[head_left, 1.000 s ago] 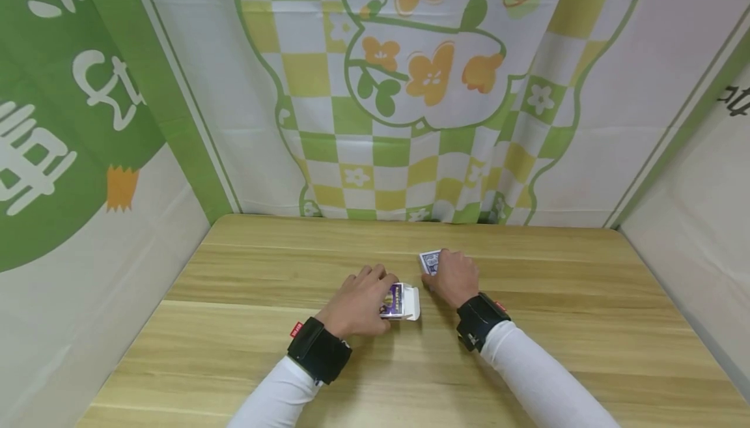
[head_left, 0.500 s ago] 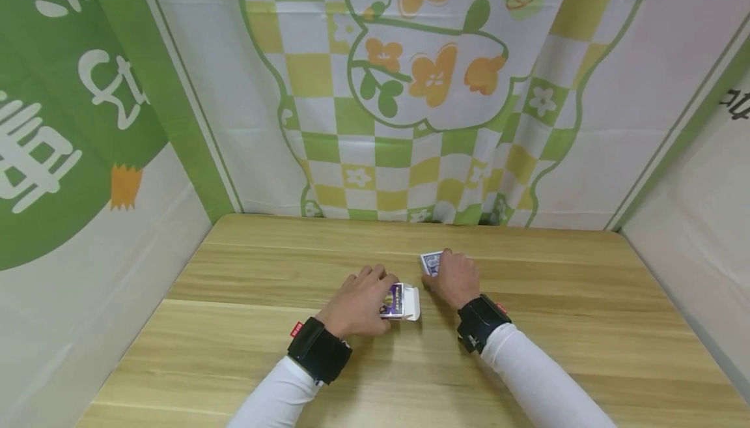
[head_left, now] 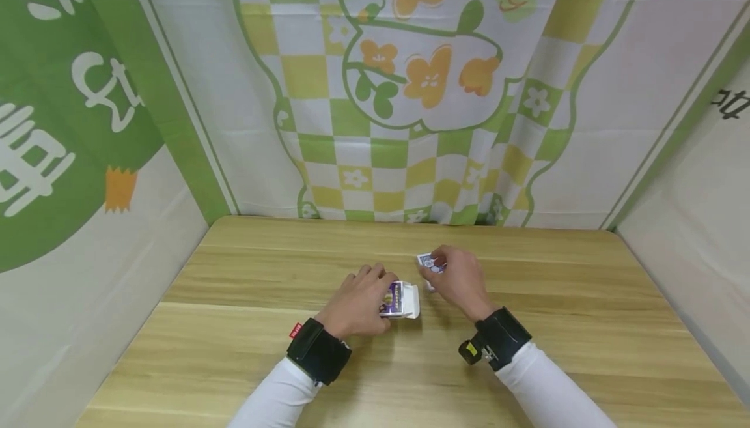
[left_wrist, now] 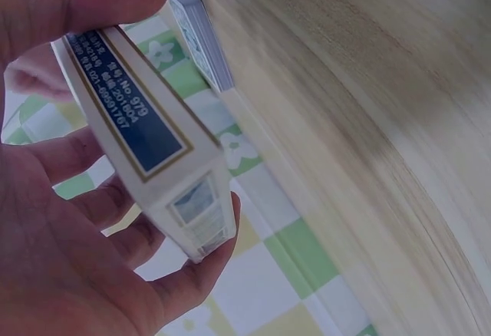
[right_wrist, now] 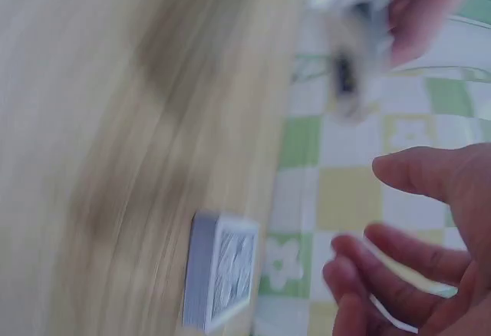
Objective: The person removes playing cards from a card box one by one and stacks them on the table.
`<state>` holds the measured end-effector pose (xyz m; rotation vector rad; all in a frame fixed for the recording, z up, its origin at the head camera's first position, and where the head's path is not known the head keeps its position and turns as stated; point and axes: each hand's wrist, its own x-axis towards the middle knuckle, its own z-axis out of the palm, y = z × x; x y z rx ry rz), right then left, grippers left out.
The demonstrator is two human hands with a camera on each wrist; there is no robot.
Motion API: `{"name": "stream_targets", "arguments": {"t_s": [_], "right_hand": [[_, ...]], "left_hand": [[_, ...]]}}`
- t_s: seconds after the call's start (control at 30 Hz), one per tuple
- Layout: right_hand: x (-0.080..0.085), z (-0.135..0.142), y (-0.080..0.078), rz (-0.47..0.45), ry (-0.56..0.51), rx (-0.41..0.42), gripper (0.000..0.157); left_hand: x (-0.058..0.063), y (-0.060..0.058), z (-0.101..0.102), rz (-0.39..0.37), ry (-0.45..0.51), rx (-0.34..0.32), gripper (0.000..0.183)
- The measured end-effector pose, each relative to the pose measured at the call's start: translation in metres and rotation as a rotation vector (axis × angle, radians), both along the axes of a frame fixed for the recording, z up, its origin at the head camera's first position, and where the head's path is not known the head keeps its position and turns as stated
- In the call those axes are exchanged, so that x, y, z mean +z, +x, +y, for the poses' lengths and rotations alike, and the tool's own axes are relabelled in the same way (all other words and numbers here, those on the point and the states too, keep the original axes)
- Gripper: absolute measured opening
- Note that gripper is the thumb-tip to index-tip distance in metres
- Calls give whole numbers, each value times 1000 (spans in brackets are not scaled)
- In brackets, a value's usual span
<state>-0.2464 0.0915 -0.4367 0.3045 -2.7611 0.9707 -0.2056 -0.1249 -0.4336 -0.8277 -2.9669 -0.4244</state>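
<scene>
My left hand (head_left: 356, 301) grips a purple-and-white playing card box (head_left: 394, 298) from the left, thumb on one edge and fingers on the other. Its white end flap (head_left: 413, 301) sticks out open toward the right. In the left wrist view, the box (left_wrist: 146, 113) shows a dark blue printed side. A stack of playing cards (head_left: 430, 260) with a blue-patterned back lies on the table beyond the box. My right hand (head_left: 461, 279) hovers at the stack. In the right wrist view its fingers (right_wrist: 399, 286) are loosely bent and apart from the cards (right_wrist: 222, 271).
The wooden table (head_left: 263, 265) runs back to a green-and-white checked cloth (head_left: 389, 154). Printed cloth walls (head_left: 170, 187) flank it on both sides. Each wrist wears a black strap, the right one (head_left: 502, 339) with a small camera.
My right hand has let go of the card stack, lifting and turning slightly so more of the stack shows. The left hand and the box have stayed in place.
</scene>
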Motion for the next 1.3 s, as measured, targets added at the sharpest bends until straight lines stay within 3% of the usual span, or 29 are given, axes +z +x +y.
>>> {"name": "stream_targets", "arguments": {"t_s": [0.2,0.4,0.87,1.3], "right_hand": [[10,-1,19,-102,-252,195,9],[9,-2,34,-288,-386,280,10],[-3,-5,39,-377,-463,210,13],[-5,-10,40,-367,-439,120,11]], "left_hand": [[-1,-1,2,11,2,7,73],[0,-2,4,30,11,17,71],[-1,0,9,106,-16,-25,70],[-4,1,14,167,-27,-26,70]]}}
